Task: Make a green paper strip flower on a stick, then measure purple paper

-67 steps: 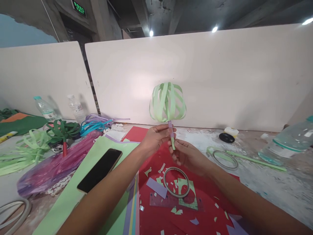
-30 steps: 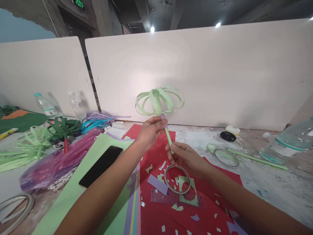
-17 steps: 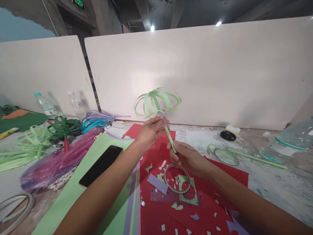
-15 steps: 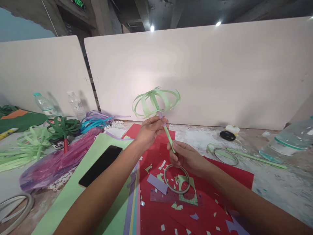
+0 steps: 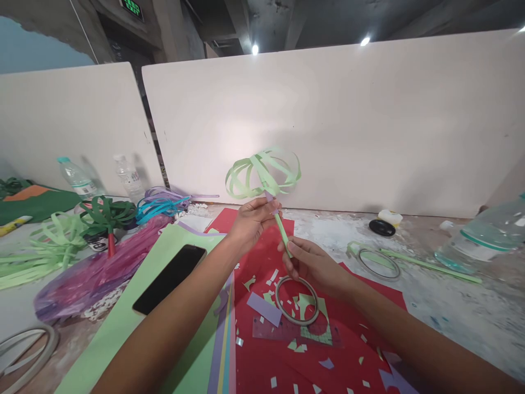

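A light green paper-strip flower [image 5: 262, 172] is held up over the red paper [image 5: 254, 257], its looped strips spreading against the pale board. Just under the loops, a purple paper piece [image 5: 269, 195] wraps the stem, and my left hand [image 5: 255, 219] pinches there. Lower down, my right hand [image 5: 308, 260] grips the bottom end of the green paper stem [image 5: 284, 232] between thumb and fingers. Beneath the right hand lie a roll of tape [image 5: 279, 306], a purple paper strip [image 5: 263, 310], a clear ruler [image 5: 266, 330] and small paper scraps.
At left, a black phone [image 5: 170, 279] rests on green paper sheets [image 5: 118, 339]. Beyond are a pink plastic bag [image 5: 135, 246], a dark green paper flower [image 5: 107, 213] and two bottles. At right are another tape ring [image 5: 397, 268], a green paper stick [image 5: 430, 265] and a large bottle [image 5: 484, 241].
The flower's looped head has turned about its stem, so the strips lie differently. Both hands keep nearly the same place and grip; the red paper's right edge has shifted slightly.
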Tool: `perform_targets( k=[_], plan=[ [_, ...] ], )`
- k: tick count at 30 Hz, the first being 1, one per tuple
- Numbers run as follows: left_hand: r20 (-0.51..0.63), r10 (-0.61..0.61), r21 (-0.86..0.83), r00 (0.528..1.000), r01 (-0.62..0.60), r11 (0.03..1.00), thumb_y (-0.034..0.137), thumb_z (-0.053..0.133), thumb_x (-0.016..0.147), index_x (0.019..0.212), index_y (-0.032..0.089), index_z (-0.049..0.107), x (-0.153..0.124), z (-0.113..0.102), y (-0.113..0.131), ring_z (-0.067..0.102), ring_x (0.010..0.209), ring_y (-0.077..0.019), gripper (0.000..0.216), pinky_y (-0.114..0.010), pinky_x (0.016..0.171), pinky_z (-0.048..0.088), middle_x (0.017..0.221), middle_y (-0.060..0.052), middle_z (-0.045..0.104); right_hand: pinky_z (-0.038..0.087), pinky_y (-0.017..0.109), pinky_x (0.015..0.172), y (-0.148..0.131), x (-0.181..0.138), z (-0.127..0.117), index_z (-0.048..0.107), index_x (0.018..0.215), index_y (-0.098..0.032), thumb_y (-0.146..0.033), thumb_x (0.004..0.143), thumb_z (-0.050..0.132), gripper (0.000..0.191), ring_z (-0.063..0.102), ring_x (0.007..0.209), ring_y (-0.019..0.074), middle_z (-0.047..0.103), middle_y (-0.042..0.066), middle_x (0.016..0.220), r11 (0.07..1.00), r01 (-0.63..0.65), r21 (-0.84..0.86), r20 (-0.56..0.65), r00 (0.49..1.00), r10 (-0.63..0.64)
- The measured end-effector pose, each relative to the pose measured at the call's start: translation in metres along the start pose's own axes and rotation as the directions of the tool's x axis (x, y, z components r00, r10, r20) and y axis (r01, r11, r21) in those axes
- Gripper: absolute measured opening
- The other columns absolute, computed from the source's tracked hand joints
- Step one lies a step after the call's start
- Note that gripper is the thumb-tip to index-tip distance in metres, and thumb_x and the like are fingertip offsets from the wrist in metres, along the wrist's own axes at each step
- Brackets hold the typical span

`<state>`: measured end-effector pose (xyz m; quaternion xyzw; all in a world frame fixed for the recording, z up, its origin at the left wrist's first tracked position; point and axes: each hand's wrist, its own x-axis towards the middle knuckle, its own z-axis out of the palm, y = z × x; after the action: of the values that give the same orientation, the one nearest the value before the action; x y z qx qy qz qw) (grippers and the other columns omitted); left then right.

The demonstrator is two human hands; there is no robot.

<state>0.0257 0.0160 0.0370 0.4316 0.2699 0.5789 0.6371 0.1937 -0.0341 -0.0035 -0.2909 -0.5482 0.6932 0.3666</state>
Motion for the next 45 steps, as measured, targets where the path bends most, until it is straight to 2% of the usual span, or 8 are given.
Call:
perform_targets(
  k=[7,14,16,20,25,31,37,45],
  plan=[
    [0.001,-0.005,0.014,1.0,0.005,1.0,0.029,0.08,0.069,0.086,0.013,0.069,-0.001,-0.003,0.003,0.066,0.075,-0.0122,0.026,-0.029,0.08,0.053,0.089,-0.005,0.069,0.037,0.026,0.055,0.003,0.0,-0.001,0.059,0.092,-0.019,-0.05,0.09,0.054,0.031,0.047,0.053,0.0091,0.055,-0.002,0.067,1.0,-0.01,-0.009,0.015,1.0,0.01],
    [0.052,-0.182,0.343,0.982,0.153,0.927,0.036,0.08,0.067,0.094,0.013,0.067,0.002,-0.013,-0.012,0.065,0.076,-0.0129,0.037,-0.033,0.086,0.053,0.093,-0.008,0.068,0.039,0.027,0.057,-0.006,0.001,-0.017,0.057,0.096,-0.019,-0.054,0.091,0.044,0.038,0.05,0.056,0.0121,0.057,0.001,0.07,0.976,-0.056,-0.208,-0.107,0.994,0.034],
    [0.025,-0.226,0.422,0.974,0.195,0.886,0.038,0.079,0.067,0.092,0.012,0.068,0.005,-0.023,-0.019,0.064,0.073,-0.0121,0.037,-0.032,0.083,0.054,0.089,-0.007,0.067,0.04,0.029,0.058,-0.008,-0.003,-0.029,0.058,0.096,-0.019,-0.055,0.092,0.04,0.04,0.053,0.061,0.0145,0.061,0.004,0.076,0.852,-0.117,-0.51,-0.139,0.989,0.052],
    [-0.037,-0.346,0.644,0.938,0.287,0.709,0.039,0.079,0.064,0.082,0.01,0.071,0.007,-0.05,-0.034,0.059,0.061,-0.0125,0.035,-0.03,0.066,0.054,0.073,-0.006,0.065,0.035,0.027,0.056,0.0,-0.015,-0.045,0.061,0.085,-0.02,-0.045,0.081,0.058,0.025,0.053,0.064,0.0166,0.063,0.004,0.076,0.356,-0.128,-0.926,-0.118,0.992,0.051],
    [-0.061,-0.365,0.843,0.929,0.244,0.48,0.035,0.073,0.065,0.074,0.011,0.073,0.006,-0.072,-0.039,0.059,0.057,-0.0172,0.025,-0.03,0.053,0.049,0.065,-0.007,0.065,0.031,0.027,0.055,0.011,-0.022,-0.038,0.055,0.072,-0.02,-0.032,0.082,0.055,0.016,0.051,0.064,0.0161,0.063,0.004,0.074,0.274,-0.082,-0.958,-0.077,0.997,0.027],
    [0.017,-0.144,0.923,0.989,0.04,0.383,0.041,0.062,0.077,0.075,0.016,0.071,-0.009,-0.054,-0.013,0.056,0.069,-0.0139,0.027,-0.023,0.059,0.042,0.075,-0.003,0.065,0.037,0.027,0.056,-0.006,-0.027,-0.042,0.055,0.083,-0.021,-0.037,0.087,0.05,0.017,0.056,0.061,0.0151,0.065,0.001,0.071,0.385,-0.094,-0.918,-0.142,0.985,-0.098],
    [0.294,-0.359,0.899,0.886,-0.129,0.419,0.047,0.055,0.084,0.094,0.019,0.072,-0.038,-0.015,-0.004,0.047,0.05,-0.0083,0.034,-0.02,0.046,0.034,0.068,0.0,0.064,0.035,0.025,0.05,-0.013,-0.032,-0.043,0.056,0.083,-0.023,-0.043,0.086,0.057,0.02,0.046,0.049,0.0121,0.051,-0.005,0.052,0.456,-0.036,-0.889,-0.171,0.951,-0.257],
    [0.34,-0.245,0.859,0.908,-0.194,0.474,0.032,0.061,0.083,0.096,0.021,0.075,-0.046,-0.004,-0.002,0.045,0.051,-0.0069,0.022,-0.018,0.046,0.033,0.064,0.001,0.065,0.038,0.027,0.054,-0.022,-0.04,-0.034,0.07,0.093,-0.024,-0.045,0.086,0.058,0.025,0.049,0.057,0.0123,0.065,0.001,0.072,0.544,0.0,-0.839,-0.152,0.96,-0.234]
  ],
)
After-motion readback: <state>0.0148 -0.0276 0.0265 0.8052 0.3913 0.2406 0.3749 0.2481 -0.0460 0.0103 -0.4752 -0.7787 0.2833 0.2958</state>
